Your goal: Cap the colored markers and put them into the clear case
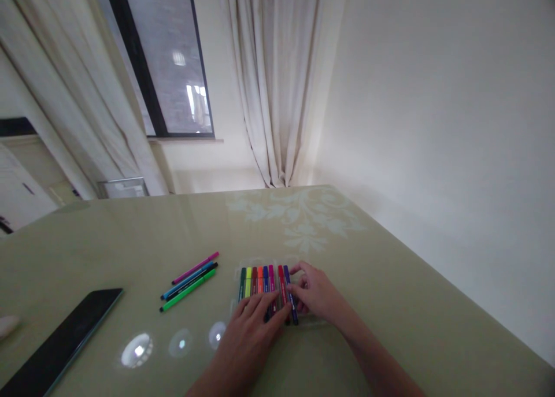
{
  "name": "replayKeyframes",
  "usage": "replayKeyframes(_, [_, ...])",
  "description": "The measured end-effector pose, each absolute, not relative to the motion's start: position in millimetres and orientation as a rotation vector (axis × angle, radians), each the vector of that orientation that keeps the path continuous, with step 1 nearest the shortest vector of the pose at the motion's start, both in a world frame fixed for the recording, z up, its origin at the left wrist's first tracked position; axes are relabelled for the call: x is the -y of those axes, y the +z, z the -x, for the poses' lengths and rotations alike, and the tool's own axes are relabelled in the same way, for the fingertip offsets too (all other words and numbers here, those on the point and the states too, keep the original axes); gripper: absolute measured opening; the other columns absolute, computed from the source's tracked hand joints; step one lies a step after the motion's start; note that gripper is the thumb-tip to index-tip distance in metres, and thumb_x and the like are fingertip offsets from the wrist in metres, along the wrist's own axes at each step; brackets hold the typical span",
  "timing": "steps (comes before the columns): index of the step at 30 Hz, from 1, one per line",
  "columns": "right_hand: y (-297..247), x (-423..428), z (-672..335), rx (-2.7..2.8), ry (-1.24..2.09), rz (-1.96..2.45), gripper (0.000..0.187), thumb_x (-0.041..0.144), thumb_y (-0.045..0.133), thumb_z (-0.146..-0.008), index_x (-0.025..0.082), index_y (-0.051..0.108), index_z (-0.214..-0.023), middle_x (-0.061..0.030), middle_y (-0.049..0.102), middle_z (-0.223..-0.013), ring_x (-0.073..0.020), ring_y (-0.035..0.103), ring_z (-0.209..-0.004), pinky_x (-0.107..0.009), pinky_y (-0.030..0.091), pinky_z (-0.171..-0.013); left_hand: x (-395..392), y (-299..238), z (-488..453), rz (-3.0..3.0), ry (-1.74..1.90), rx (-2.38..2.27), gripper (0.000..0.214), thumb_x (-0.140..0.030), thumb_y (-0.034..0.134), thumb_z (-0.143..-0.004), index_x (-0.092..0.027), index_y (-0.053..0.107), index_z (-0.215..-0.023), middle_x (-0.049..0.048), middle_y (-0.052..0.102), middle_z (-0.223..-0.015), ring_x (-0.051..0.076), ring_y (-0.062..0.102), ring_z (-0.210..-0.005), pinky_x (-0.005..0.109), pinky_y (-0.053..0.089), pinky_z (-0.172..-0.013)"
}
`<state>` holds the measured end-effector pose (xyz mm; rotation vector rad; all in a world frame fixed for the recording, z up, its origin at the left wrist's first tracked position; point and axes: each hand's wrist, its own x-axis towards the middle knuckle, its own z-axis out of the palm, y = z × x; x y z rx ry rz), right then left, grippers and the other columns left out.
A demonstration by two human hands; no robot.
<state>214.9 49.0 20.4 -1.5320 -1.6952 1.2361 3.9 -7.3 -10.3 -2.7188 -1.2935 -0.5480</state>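
Note:
A clear plastic case (309, 323) lies on the glossy green table (390, 293) and holds a row of several coloured markers (260, 280). My left hand (251, 333) rests flat on the near ends of the markers, fingers stretched out. My right hand (315, 294) sits at the row's right end, its fingers curled around the outermost purple marker (289, 287). Three loose markers (191, 281), pink, blue and green, lie side by side to the left of the case.
A black tablet (65, 339) lies at the table's near left. Something pale (6, 326) shows at the far left edge. A floral pattern (299, 215) marks the far side of the table. Curtains (273, 79), a window and a white wall stand behind.

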Motion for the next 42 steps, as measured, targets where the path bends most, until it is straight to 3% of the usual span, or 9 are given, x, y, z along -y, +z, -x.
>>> replayKeyframes(4, [28, -47, -213, 1.774, 1.152, 1.535, 0.018, 0.013, 0.063, -0.09, 0.019, 0.059, -0.106, 0.0066, 0.063, -0.062, -0.0101, 0.06, -0.047, -0.019, 0.043, -0.048, 8, -13, -3, 2.717, -0.525, 1.29, 0.056, -0.012, 0.058, -0.095, -0.042, 0.055, -0.142, 0.0017, 0.06, -0.146, 0.025, 0.058, -0.127, 0.042, 0.047, -0.105])
replayKeyframes(7, [29, -46, -212, 1.857, 1.006, 1.574, 0.01, 0.011, 0.066, -0.088, 0.019, 0.062, -0.09, 0.0057, 0.063, -0.06, -0.0093, 0.057, -0.048, -0.02, 0.04, -0.052, 8, -12, -3, 2.719, -0.535, 1.304, 0.057, -0.01, 0.056, -0.094, -0.041, 0.055, -0.142, 0.0015, 0.059, -0.147, 0.025, 0.057, -0.128, 0.041, 0.045, -0.107])
replayKeyframes(10, [28, -48, -211, 1.911, 0.889, 1.624, 0.013, 0.012, 0.07, -0.086, 0.019, 0.062, -0.079, 0.0044, 0.062, -0.06, -0.0104, 0.057, -0.052, -0.021, 0.037, -0.054, 10, -11, -4, 2.716, -0.539, 1.338, 0.057, -0.01, 0.055, -0.094, -0.041, 0.054, -0.143, 0.0016, 0.059, -0.147, 0.025, 0.057, -0.129, 0.041, 0.045, -0.107])
replayKeyframes(21, [23, -48, -209, 1.881, 0.849, 1.578, 0.01, 0.011, 0.066, -0.086, 0.02, 0.068, -0.091, 0.0021, 0.069, -0.068, -0.014, 0.064, -0.063, -0.025, 0.044, -0.064, 12, -13, -4, 2.698, -0.498, 1.31, 0.062, -0.011, 0.056, -0.094, -0.044, 0.05, -0.147, 0.0018, 0.056, -0.15, 0.026, 0.053, -0.132, 0.044, 0.043, -0.109])
replayKeyframes(29, [26, -49, -208, 1.947, 0.827, 1.59, 0.008, 0.012, 0.067, -0.085, 0.019, 0.069, -0.083, 0.0008, 0.068, -0.068, -0.0144, 0.062, -0.065, -0.024, 0.042, -0.063, 14, -7, -9, 2.733, -0.518, 1.369, 0.054, -0.014, 0.056, -0.095, -0.044, 0.058, -0.139, 0.0026, 0.058, -0.148, 0.028, 0.055, -0.131, 0.047, 0.046, -0.107])
replayKeyframes(34, [30, -47, -208, 1.964, 0.814, 1.586, 0.007, 0.012, 0.067, -0.085, 0.018, 0.069, -0.084, 0.0006, 0.068, -0.069, -0.0142, 0.061, -0.065, -0.024, 0.041, -0.061, -2, 8, 9, 2.735, -0.753, 1.495, 0.039, -0.024, 0.046, -0.103, -0.031, 0.059, -0.139, 0.0066, 0.067, -0.132, 0.022, 0.063, -0.117, 0.037, 0.051, -0.1])
replayKeyframes(37, [32, -46, -208, 1.974, 0.765, 1.601, 0.006, 0.015, 0.066, -0.087, 0.018, 0.07, -0.085, -0.0008, 0.07, -0.071, -0.0148, 0.062, -0.067, -0.024, 0.041, -0.063, -16, 16, 39, 2.361, -0.669, 1.866, 0.036, -0.021, 0.036, -0.104, -0.02, 0.069, -0.119, 0.0117, 0.069, -0.119, 0.027, 0.063, -0.11, 0.043, 0.051, -0.096])
replayKeyframes(39, [31, -46, -207, 1.979, 0.726, 1.598, 0.007, 0.016, 0.065, -0.089, 0.018, 0.071, -0.086, -0.0015, 0.071, -0.073, -0.015, 0.062, -0.068, -0.025, 0.041, -0.064, -21, 19, 58, 2.085, -0.485, 2.041, 0.038, -0.02, 0.035, -0.102, -0.014, 0.067, -0.121, 0.0164, 0.066, -0.12, 0.034, 0.06, -0.112, 0.05, 0.05, -0.094])
replayKeyframes(42, [29, -46, -207, 1.991, 0.683, 1.596, 0.009, 0.019, 0.065, -0.09, 0.019, 0.073, -0.086, -0.002, 0.073, -0.074, -0.0154, 0.063, -0.067, -0.026, 0.04, -0.064, -24, 19, 73, 1.947, -0.32, 2.151, 0.037, -0.022, 0.034, -0.102, -0.011, 0.064, -0.122, 0.0176, 0.065, -0.117, 0.035, 0.059, -0.112, 0.049, 0.049, -0.091])
